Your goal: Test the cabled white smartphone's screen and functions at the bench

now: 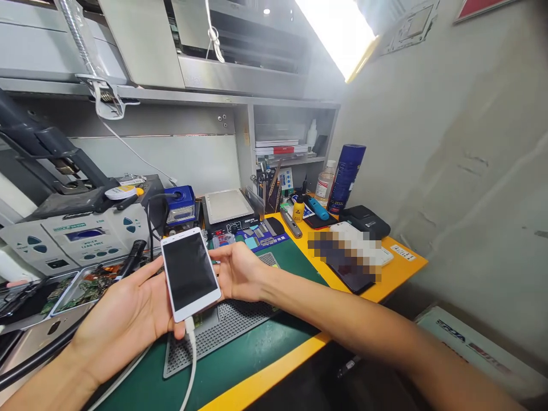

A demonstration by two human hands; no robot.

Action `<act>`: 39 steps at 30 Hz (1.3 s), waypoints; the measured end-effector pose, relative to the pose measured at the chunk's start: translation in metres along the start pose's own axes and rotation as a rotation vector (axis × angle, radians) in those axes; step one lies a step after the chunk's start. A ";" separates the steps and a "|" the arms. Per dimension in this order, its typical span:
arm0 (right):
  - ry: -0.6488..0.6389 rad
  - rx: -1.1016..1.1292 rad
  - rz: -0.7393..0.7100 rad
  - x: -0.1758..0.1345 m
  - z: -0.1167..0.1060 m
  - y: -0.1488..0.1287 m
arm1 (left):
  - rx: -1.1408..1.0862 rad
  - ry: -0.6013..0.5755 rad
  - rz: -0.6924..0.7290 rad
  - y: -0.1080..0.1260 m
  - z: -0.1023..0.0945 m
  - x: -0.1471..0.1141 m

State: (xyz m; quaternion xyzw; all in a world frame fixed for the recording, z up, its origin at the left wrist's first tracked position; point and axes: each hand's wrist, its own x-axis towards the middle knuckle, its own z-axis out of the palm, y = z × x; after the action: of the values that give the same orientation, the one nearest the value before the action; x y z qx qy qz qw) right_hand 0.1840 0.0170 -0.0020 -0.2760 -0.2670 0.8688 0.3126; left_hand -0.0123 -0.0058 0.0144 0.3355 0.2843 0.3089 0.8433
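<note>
A white smartphone [190,275] with a dark screen is held up, tilted, over the workbench. My left hand [139,299] cradles it from the left and below, its palm turned up and a fingertip showing under the lower edge. On the phone's right side, my right hand [240,271] has its fingers at the edge and partly behind it. A white charging cable [191,348] is plugged into the bottom of the phone and hangs down. Beneath both hands lies a grey perforated mat [214,337] on a green work mat [265,354].
Left stands a soldering station [85,242], with a tray of circuit boards [88,285] before it. A heating plate [229,208] sits behind the phone. To the right are a yellow bottle [298,210], a blue cylinder [347,177] and a dark phone [353,274], partly pixelated.
</note>
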 end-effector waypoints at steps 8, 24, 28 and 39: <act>0.034 0.010 -0.051 -0.003 0.006 0.006 | 0.107 0.015 0.011 0.001 0.002 0.000; 0.011 0.025 -0.064 -0.005 0.005 0.008 | 0.091 -0.017 0.036 0.000 0.003 0.000; 0.021 0.024 -0.081 -0.007 0.006 0.007 | 0.106 -0.014 0.036 0.000 0.005 -0.001; 0.000 -0.023 -0.147 -0.010 0.016 0.008 | 0.182 -0.019 0.053 0.001 0.006 -0.001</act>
State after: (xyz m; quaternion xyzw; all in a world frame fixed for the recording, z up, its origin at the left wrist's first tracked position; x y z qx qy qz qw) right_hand 0.1771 0.0000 0.0076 -0.2590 -0.2964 0.8405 0.3723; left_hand -0.0096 -0.0085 0.0195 0.4211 0.2941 0.3010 0.8035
